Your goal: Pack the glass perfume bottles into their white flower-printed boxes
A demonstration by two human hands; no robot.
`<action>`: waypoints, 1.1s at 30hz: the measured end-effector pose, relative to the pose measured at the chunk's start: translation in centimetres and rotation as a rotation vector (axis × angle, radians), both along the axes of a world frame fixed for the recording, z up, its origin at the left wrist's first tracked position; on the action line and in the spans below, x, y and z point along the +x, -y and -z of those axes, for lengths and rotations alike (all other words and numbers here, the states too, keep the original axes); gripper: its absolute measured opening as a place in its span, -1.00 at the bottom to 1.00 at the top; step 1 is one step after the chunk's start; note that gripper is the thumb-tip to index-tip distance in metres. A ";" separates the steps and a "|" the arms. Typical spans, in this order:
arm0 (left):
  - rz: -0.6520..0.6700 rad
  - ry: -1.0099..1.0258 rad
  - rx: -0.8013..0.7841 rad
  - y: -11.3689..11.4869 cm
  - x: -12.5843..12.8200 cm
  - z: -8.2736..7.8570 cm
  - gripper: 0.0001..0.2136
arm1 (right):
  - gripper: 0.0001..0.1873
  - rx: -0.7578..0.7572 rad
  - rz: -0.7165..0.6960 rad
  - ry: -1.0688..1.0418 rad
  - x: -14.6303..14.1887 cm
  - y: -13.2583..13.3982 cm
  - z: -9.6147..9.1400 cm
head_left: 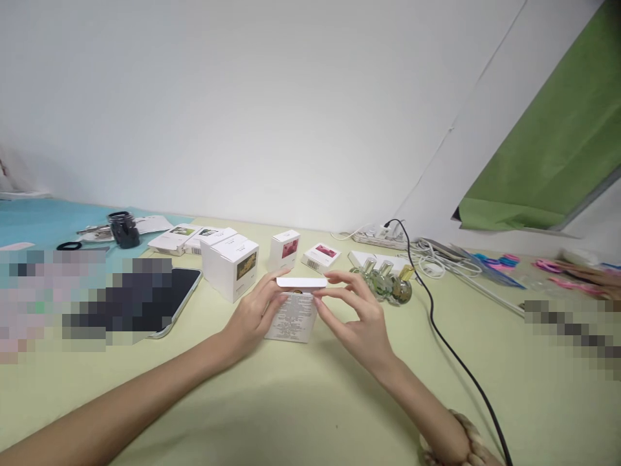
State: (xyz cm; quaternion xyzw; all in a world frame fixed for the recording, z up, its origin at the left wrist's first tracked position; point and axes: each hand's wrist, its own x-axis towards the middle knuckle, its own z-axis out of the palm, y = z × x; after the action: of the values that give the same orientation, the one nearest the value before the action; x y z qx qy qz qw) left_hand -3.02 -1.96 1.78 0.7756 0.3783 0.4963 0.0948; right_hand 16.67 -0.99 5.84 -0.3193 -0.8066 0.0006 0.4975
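Between my two hands a small white carton [292, 318] stands upright on the table, its printed side toward me and its top flap raised. My left hand [255, 310] grips the carton's left side near the top, fingers behind and thumb at the front edge. With thumb and fingers, my right hand [356, 310] pinches the carton's upper right corner by the flap. A bit of something gold-coloured shows in the carton's opening. Several glass bottles [381, 283] with metallic caps stand together beyond my right hand.
White boxes [228, 265] stand behind my left hand; an upright box [284, 250] and a flat one [321, 257] lie further back. A phone [182, 294] and dark jar [123, 230] are left. A black cable [456, 349] crosses the right side near a power strip [378, 238].
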 end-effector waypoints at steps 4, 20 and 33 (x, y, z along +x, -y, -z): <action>0.002 0.075 -0.067 0.0 0.0 0.4 -0.78 | -0.94 0.006 0.066 -0.145 -0.3 0.1 0.5; 0.003 0.184 -0.126 0.6 0.5 -0.8 -0.71 | -0.66 -0.335 0.033 -0.265 -0.9 0.2 1.3; 0.098 0.151 -0.184 0.2 -0.1 -1.7 -0.61 | -0.81 -0.325 -0.065 -0.086 -0.3 0.3 1.0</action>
State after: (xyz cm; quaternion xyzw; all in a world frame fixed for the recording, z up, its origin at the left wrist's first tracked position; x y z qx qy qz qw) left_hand -3.12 -2.11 3.52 0.7416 0.3757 0.5112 0.2179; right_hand 16.39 -1.24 4.84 -0.3691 -0.7836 0.1609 0.4732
